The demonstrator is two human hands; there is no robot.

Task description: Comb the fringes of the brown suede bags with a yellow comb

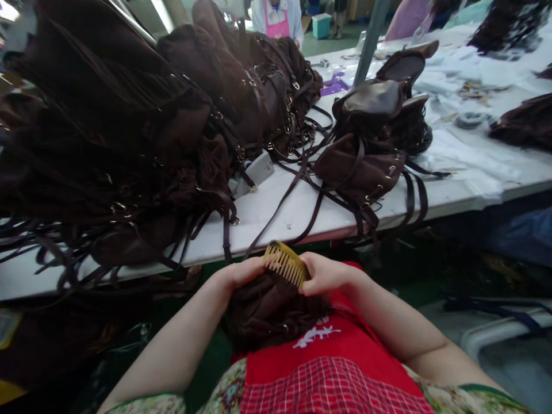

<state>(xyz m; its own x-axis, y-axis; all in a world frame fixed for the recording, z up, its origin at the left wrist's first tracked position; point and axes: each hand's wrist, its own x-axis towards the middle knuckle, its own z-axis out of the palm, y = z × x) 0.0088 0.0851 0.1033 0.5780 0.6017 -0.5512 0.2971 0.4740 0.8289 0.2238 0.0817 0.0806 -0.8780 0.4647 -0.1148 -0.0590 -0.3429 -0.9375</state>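
Note:
A yellow wide-toothed comb lies over a dark brown bag at my lap, its teeth pointing down toward me. My right hand pinches the comb at its right end, thumb on the near side. At the comb's left end, my left hand grips the gathered brown cloth with the thumb along the top; its other fingers are hidden behind the bag. The bag rests against my red apron, and its lower side is in shadow.
A tall heap of brown bags with straps and buckles fills the left of the white table. Several more bags sit right of centre, near a metal post. A person in a pink apron stands beyond.

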